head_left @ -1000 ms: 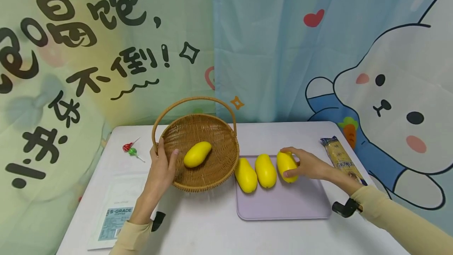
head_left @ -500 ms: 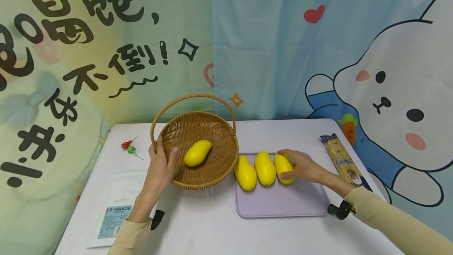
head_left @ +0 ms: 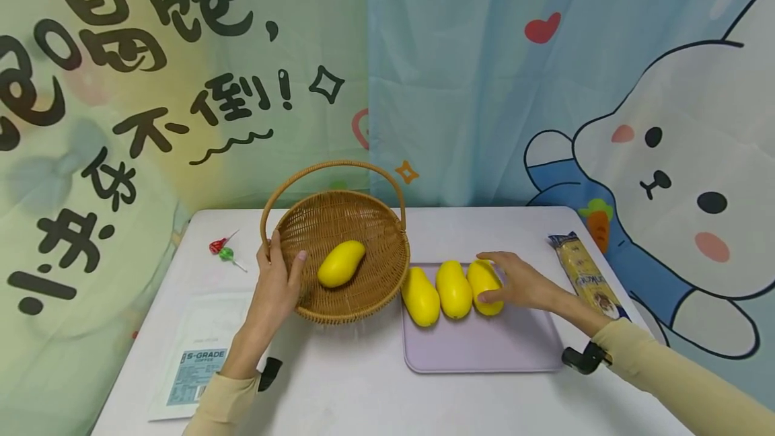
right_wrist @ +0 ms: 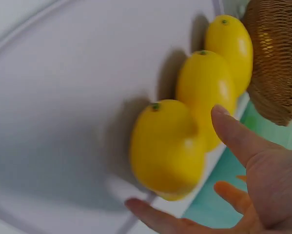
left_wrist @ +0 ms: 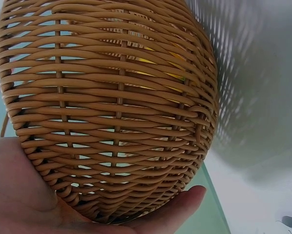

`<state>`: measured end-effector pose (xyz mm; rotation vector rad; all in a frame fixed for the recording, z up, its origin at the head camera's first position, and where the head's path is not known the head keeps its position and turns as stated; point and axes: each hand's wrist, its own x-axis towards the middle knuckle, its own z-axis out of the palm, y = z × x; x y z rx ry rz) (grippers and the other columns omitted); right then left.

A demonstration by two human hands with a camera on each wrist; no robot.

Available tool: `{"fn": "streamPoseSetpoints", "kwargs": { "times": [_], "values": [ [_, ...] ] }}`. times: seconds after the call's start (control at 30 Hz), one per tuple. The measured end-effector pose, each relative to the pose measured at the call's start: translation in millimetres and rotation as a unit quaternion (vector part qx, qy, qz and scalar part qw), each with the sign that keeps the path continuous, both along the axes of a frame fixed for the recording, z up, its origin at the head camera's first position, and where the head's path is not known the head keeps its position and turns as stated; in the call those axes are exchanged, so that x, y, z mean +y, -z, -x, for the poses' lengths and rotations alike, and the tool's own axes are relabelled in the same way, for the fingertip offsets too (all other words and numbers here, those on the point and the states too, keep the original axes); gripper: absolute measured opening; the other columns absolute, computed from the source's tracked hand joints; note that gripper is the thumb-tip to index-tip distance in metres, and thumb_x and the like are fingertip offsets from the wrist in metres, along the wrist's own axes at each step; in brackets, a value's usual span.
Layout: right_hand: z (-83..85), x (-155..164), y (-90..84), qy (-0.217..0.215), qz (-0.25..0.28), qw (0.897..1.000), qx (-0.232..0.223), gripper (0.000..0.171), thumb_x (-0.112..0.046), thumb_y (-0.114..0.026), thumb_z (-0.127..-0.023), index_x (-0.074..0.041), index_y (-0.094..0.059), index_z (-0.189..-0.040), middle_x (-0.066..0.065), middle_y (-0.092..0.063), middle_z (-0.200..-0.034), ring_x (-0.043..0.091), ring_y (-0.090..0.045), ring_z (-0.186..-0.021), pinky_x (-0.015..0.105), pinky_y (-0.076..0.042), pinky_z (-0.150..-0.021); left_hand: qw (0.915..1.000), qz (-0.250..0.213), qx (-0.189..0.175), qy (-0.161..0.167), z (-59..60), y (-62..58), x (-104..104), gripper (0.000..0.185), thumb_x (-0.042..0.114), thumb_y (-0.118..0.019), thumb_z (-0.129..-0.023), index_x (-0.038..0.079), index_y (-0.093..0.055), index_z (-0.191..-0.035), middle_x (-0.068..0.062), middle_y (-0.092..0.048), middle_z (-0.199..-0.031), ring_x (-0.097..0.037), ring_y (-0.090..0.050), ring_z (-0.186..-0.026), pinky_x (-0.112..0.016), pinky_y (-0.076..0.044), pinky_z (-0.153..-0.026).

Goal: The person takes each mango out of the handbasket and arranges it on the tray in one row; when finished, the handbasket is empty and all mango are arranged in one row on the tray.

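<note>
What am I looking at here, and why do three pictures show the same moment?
No machine here: a person works with bare hands and wears three cameras. The wide picture comes from the head; each close-up comes from a wrist. The left hand grips the rim of a tilted wicker basket with one yellow mango inside. The right hand curls round the rightmost mango of three lying side by side on a lilac tray; the right wrist view shows its thumb and fingers on either side. On the white table also lie a lollipop, a coffee packet and a pasta packet.
</note>
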<state>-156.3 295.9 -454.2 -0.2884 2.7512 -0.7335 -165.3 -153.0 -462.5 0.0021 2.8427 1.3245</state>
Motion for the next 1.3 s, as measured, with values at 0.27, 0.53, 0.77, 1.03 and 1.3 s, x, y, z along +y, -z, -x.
{"fn": "streamPoseSetpoints", "kwargs": {
  "times": [0.27,0.53,0.77,1.03,1.3],
  "values": [
    [4.5,-19.6,-60.5,-0.01,-0.011,0.999,0.048,0.077,-0.034,-0.08,-0.089,-0.004,-0.045,-0.15,0.035,-0.031,-0.155,0.055,-0.041,-0.135,0.07,-0.042,-0.103,1.0,-0.002,-0.006,0.001,0.5,-1.1,0.9,0.08,0.048,-0.038,-0.108,0.013,0.007,-0.164,-0.029,0.005,-0.166,-0.053,-0.04,-0.14,-0.063,-0.038,-0.111],
    [14.4,-92.2,-124.0,-0.068,0.06,0.995,0.038,0.072,-0.037,-0.077,-0.091,-0.017,-0.045,-0.152,0.02,-0.036,-0.156,0.039,-0.058,-0.129,0.052,-0.053,-0.101,1.0,0.0,-0.006,0.0,-0.2,-2.2,0.4,0.081,0.049,-0.038,-0.108,0.012,0.009,-0.163,-0.029,0.006,-0.166,-0.054,-0.044,-0.136,-0.063,-0.042,-0.108],
    [27.0,-173.3,-139.8,-0.15,0.042,0.987,0.038,0.072,-0.041,-0.075,-0.092,-0.017,-0.046,-0.152,0.012,-0.043,-0.155,0.029,-0.05,-0.136,0.047,-0.048,-0.106,1.0,-0.002,-0.005,0.001,-0.3,-0.5,1.8,0.082,0.049,-0.039,-0.108,0.011,0.008,-0.163,-0.03,0.005,-0.166,-0.053,-0.043,-0.137,-0.062,-0.04,-0.11],
    [62.6,-238.3,-114.4,-0.163,-0.046,0.985,-0.034,0.082,-0.043,-0.073,-0.093,-0.011,-0.034,-0.158,0.016,-0.038,-0.161,0.034,-0.035,-0.149,0.05,-0.041,-0.115,1.0,-0.001,-0.007,0.003,0.2,-0.3,0.7,0.081,0.048,-0.038,-0.108,0.01,0.008,-0.163,-0.032,0.005,-0.165,-0.054,-0.042,-0.137,-0.063,-0.041,-0.109],
    [80.5,-271.2,-64.7,-0.15,-0.114,0.979,-0.083,0.094,-0.053,-0.067,-0.094,-0.003,-0.024,-0.16,0.016,-0.057,-0.146,0.027,-0.06,-0.127,0.039,-0.05,-0.106,1.0,-0.003,-0.005,0.001,0.7,-0.4,0.6,0.08,0.044,-0.04,-0.109,0.009,0.006,-0.163,-0.032,0.003,-0.164,-0.055,-0.043,-0.136,-0.063,-0.043,-0.108]
  ]
}}
